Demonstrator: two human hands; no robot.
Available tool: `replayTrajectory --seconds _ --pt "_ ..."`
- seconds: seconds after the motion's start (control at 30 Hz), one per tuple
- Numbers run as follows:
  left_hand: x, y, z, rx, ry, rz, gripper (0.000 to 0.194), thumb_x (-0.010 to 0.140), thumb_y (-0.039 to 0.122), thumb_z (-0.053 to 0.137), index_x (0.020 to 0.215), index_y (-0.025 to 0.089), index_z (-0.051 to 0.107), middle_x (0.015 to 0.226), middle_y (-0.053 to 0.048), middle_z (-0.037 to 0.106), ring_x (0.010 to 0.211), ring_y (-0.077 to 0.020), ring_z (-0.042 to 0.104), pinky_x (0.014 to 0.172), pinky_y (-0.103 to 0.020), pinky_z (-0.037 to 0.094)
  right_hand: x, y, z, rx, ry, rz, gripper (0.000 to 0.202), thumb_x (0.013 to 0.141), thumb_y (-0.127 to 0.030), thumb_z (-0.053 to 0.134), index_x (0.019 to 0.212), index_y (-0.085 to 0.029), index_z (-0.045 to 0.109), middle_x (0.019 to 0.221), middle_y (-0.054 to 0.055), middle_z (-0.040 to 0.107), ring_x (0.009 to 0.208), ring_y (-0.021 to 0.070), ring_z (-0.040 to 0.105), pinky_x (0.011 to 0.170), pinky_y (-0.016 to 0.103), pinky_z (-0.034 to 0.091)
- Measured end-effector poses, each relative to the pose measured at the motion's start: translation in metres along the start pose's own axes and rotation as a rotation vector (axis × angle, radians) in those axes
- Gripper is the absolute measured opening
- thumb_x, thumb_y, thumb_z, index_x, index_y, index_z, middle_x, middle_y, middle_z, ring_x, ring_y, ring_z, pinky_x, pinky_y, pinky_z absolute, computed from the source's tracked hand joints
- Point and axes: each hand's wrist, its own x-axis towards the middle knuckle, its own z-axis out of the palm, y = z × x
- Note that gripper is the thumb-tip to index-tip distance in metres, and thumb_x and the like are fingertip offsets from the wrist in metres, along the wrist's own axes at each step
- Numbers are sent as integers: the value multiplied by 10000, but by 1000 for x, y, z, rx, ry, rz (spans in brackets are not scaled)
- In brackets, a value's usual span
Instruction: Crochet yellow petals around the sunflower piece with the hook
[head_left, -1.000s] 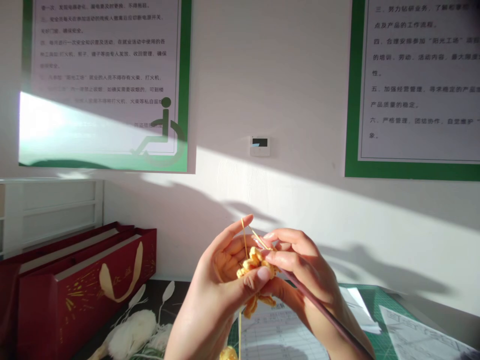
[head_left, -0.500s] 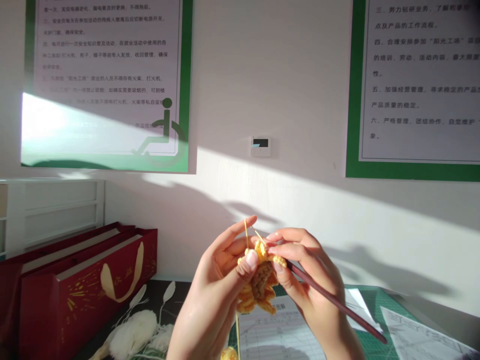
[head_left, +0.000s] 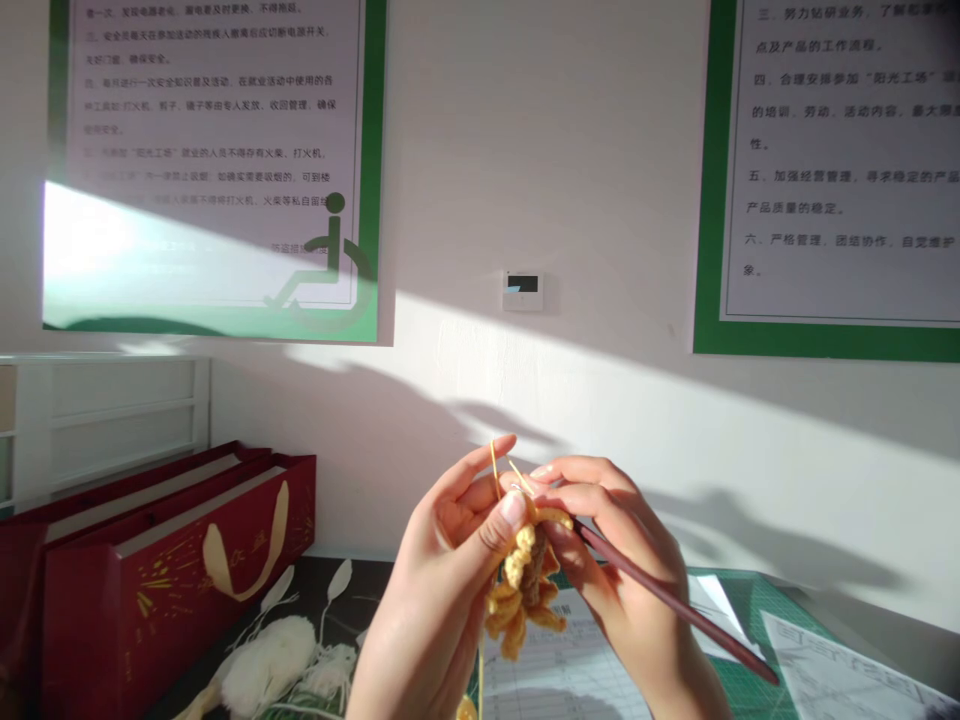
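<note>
Working one stitch, as we judge: left hand (head_left: 442, 570) pinches yellow-brown crocheted piece (head_left: 517, 600), raised forefinger carries yarn (head_left: 495, 470); right hand (head_left: 626, 545) pinches dark-red hook (head_left: 675, 604). Piece hangs between our hands, above printed sheet (head_left: 577, 670). Next move, we think, asks for steady yarn tension. Below, green mat (head_left: 750, 590) lies under sheet; to left, white fluffy bundle (head_left: 270, 665) and red bags (head_left: 172, 605). Behind, partly sunlit wall (head_left: 600, 200) with two green-framed posters (head_left: 370, 150) and small device (head_left: 523, 290).

we are seeing a rough, knobbly yellow yarn flower (head_left: 523, 580), a smooth, faintly shiny maroon handle (head_left: 679, 603) to its right, matt printed paper (head_left: 559, 670) beneath it, and smooth red card-like bag (head_left: 169, 590) and fluffy white fibre (head_left: 270, 665) to its left.
</note>
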Motion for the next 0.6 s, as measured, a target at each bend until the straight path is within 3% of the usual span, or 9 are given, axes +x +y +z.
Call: replayTrajectory --seconds 0.1,0.23,0.4,0.6 --pt "0 0 -1 -9 47 -24 509 865 342 770 1322 144 660 975 -147 783 717 -226 748 647 -292 588 1 -2 1 -24 -19 -5 185 976 -150 560 1107 -251 643 1176 42 623 1085 124 693 907 185 561" --pt "2 -1 0 8 41 -11 537 824 270 819 1319 142 655 949 -123 776 691 -194 739 649 -269 579 0 -3 2 -7 -65 16 235 968 -124 560 1138 -266 639 1199 50 621 1062 135 701 861 201 581" --pt "3 -3 -1 3 -46 2 616 734 214 891 1300 147 656 984 -106 750 937 -237 720 822 -303 560 0 0 -1 34 -13 71 152 962 -196 615 1085 -268 670 1146 42 649 1086 160 690 877 234 589" --pt "6 -10 -10 19 -143 86 797 659 118 914 1376 167 568 1027 -93 701 960 -225 686 857 -314 542 -1 0 -2 81 -61 106 145 970 -237 624 1083 -281 703 1188 35 631 1097 140 689 880 206 586"
